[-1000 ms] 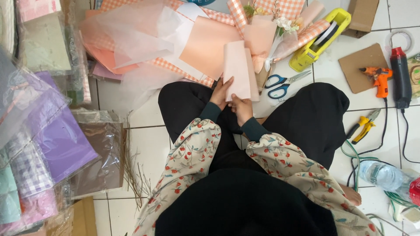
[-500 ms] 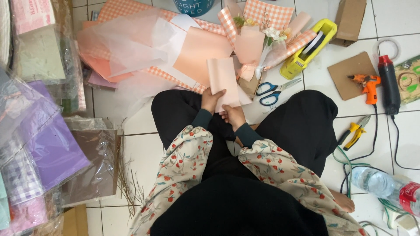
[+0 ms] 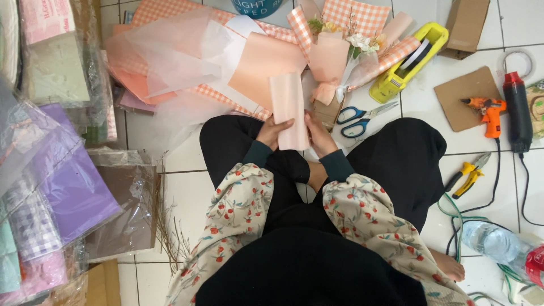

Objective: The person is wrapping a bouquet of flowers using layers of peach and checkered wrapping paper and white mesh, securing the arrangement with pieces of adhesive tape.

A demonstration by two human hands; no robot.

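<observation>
Person sits cross-legged on white tile floor [image 3: 187, 156], black trousers, floral sleeves, seen from above.

Big stuff first: paper pile [image 3: 187, 62] at 11 o'clock – peach sheets, orange-check sheets, sheer white wrap, overlapping. Bagged sheets [image 3: 62, 192] at 9 o'clock, purple one on top, w/ brown bagged sheet just beside it toward centre. Dry twigs [image 3: 167, 226] by that bag's edge.

Bouquet [image 3: 334, 51] at 12–1 o'clock, lying w/ check + peach wrap, small pale flowers showing. Yellow tape dispenser [image 3: 405, 62] at 1 o'clock, touching bouquet wrap. Cardboard [image 3: 467, 96] at 2 o'clock w/ orange glue gun [image 3: 487, 110] on its edge. Heat gun [image 3: 517, 116], black w/ red band, at 3 o'clock, cord trailing down. Water bottle [image 3: 498, 243] at 4 o'clock. Yellow pliers [image 3: 469, 173] at 3–4 o'clock. Blue scissors [image 3: 360, 122] just right of hands, near knee.

Centre: peach sheet [image 3: 289, 107], folded/curled into narrow upright strip, held above lap, just below 12 o'clock. L hand [image 3: 272, 131] grips its lower left edge, thumb over front, fingers closed on it. R hand [image 3: 318, 135] pinches lower right edge, fingers curled behind paper. Hands near each other, strip between them.
</observation>
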